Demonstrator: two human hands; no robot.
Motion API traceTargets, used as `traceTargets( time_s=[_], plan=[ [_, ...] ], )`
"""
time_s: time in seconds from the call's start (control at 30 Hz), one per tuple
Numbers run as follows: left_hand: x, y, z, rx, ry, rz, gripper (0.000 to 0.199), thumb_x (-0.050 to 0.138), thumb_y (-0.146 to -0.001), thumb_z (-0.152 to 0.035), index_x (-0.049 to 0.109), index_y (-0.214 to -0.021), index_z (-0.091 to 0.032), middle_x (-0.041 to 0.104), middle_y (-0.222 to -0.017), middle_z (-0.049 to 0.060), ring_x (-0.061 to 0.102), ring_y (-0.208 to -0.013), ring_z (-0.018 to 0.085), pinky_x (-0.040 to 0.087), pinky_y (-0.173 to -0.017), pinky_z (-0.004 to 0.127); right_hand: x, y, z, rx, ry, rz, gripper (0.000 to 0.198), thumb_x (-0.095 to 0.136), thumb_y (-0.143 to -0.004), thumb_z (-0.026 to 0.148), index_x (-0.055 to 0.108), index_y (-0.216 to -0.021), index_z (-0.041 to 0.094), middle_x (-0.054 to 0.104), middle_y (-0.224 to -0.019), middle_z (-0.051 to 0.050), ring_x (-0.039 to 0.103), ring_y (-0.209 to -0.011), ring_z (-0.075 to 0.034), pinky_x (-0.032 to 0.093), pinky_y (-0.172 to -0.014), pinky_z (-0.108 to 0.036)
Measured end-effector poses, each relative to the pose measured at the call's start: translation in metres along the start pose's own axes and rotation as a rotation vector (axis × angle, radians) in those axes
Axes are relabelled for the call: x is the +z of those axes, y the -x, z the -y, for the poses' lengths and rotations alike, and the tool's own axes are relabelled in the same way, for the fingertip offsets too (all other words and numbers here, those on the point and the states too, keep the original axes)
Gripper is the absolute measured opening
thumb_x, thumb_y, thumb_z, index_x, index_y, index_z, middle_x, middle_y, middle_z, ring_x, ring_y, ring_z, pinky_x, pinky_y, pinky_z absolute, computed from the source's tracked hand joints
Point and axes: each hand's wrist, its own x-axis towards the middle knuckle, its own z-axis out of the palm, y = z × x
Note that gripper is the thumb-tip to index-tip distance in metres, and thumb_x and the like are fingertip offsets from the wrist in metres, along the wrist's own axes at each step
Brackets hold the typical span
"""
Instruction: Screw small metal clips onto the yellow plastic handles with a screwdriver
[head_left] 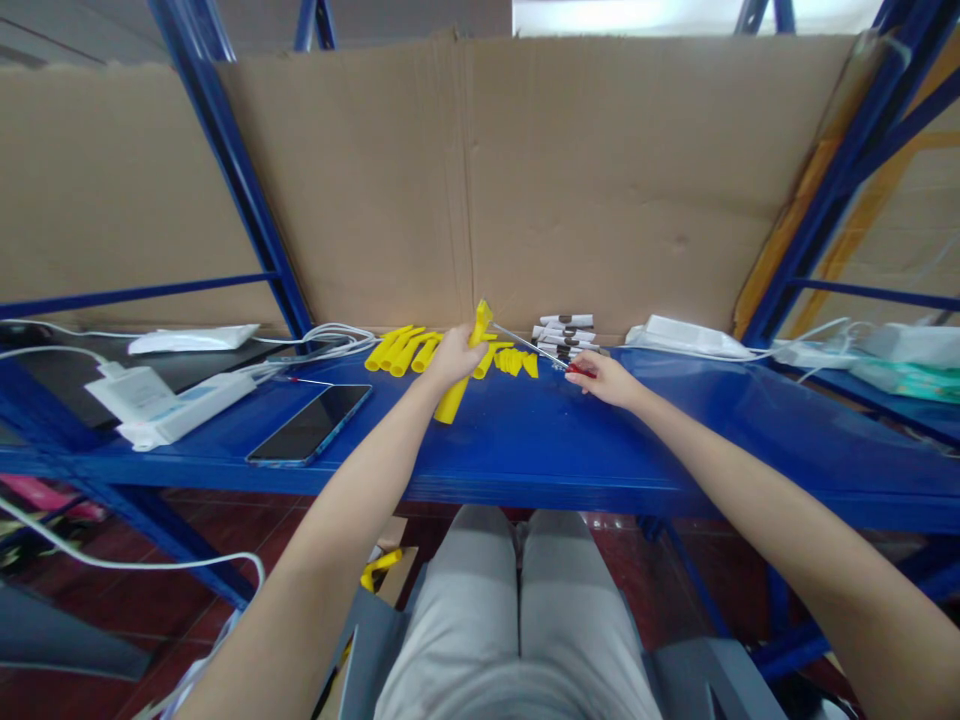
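Observation:
My left hand is closed round a yellow plastic handle-like piece, held tilted above the blue shelf top. The piece's narrower head sticks out above my fingers. In my right hand is a screwdriver with a red handle and a long thin metal shaft. Its tip reaches the head of the yellow piece; whether it touches a screw there is too small to tell. More yellow handle-like pieces lie in a row to the left, and several small yellow pieces lie between my hands.
White rolled items with dark bands are stacked behind my right hand. A phone and a white power strip with cables lie at left. A white box-like item is at right. Cardboard walls off the back.

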Motion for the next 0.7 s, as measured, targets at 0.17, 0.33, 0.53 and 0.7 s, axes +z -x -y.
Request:
traceTargets(
  time_s=[0.17, 0.33, 0.53, 0.7],
  plan=[
    [0.0003, 0.0004, -0.0012, -0.015, 0.004, -0.009, 0.028, 0.050, -0.072, -0.017, 0.063, -0.096, -0.008, 0.065, -0.067, 0.003, 0.058, -0.055, 0.015, 0.047, -0.055, 0.024, 0.0001, -0.0040, -0.0019, 0.047, 0.028, 0.028, 0.029, 0.049, -0.081, 0.048, 0.052, -0.080, 0.019, 0.058, -0.066, -0.001, 0.054, -0.061, -0.015, 0.043, -0.059, -0.027],
    [0.0002, -0.0005, -0.0004, -0.009, -0.001, -0.009, 0.030, 0.049, -0.072, -0.017, 0.063, -0.098, -0.008, 0.066, -0.069, 0.004, 0.059, -0.058, 0.016, 0.048, -0.058, 0.025, -0.0029, -0.0052, 0.0023, 0.031, 0.106, 0.068, 0.029, 0.046, -0.083, 0.046, 0.052, -0.073, 0.019, 0.056, -0.064, -0.002, 0.052, -0.061, -0.016, 0.042, -0.059, -0.028],
    [0.0006, -0.0004, 0.0015, 0.008, 0.007, 0.000, 0.029, 0.048, -0.072, -0.019, 0.063, -0.095, -0.008, 0.066, -0.072, 0.006, 0.061, -0.064, 0.017, 0.049, -0.061, 0.025, -0.0012, -0.0015, 0.0014, 0.013, -0.012, 0.005, 0.031, 0.057, -0.073, 0.049, 0.044, -0.076, 0.022, 0.053, -0.065, 0.002, 0.051, -0.056, -0.014, 0.043, -0.057, -0.028],
    [0.0007, 0.0013, 0.0002, -0.019, 0.030, 0.022, 0.029, 0.047, -0.072, -0.019, 0.061, -0.094, -0.009, 0.064, -0.069, 0.004, 0.056, -0.052, 0.014, 0.047, -0.053, 0.025, -0.0019, -0.0038, 0.0015, 0.065, -0.002, 0.048, 0.032, 0.053, -0.075, 0.052, 0.048, -0.074, 0.020, 0.056, -0.065, -0.001, 0.053, -0.060, -0.015, 0.043, -0.057, -0.028]
  ],
)
